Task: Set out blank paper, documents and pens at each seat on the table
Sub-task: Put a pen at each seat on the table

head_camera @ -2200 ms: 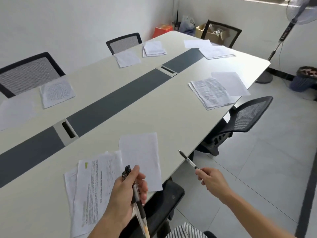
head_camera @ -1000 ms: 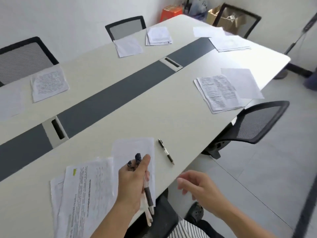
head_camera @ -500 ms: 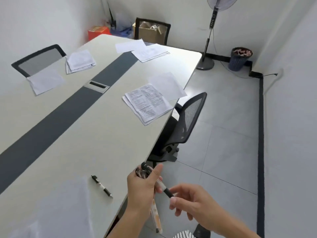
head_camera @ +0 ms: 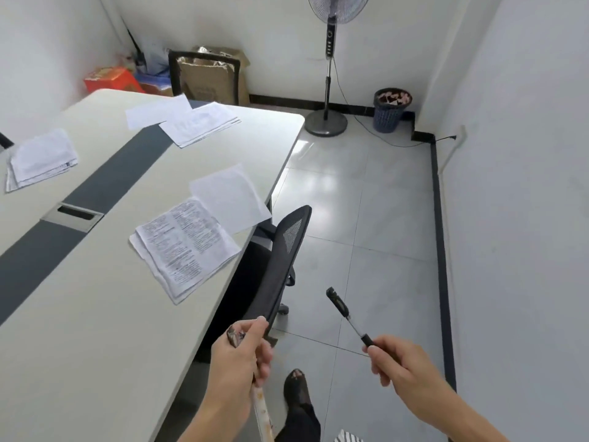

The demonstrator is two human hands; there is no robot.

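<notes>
One desk (head_camera: pixel 95 314): long and pale with a dark centre strip; no pen shows at the paper set nearest the hands.
Chair (head_camera: pixel 283 250): black mesh, pushed in at that seat, standing between the hands and the papers.
Documents (head_camera: pixel 186 247): a printed stack near the desk edge.
Blank sheet (head_camera: pixel 231 196): just beside the stack on its far side.
Left hand (head_camera: pixel 236 365): curled round a bundle of pens (head_camera: pixel 235 335), thumb raised, just off the desk edge.
Right hand (head_camera: pixel 398 362): pinches a single pen (head_camera: pixel 345 314) by its lower end, out over the floor.
Pen's axis: capped end tilted up and left, toward the chair.
Coming move: the papers lie ahead and left of both hands. The left is nearer, yet the right carries the loose pen and likely must reach past the chair back.
</notes>
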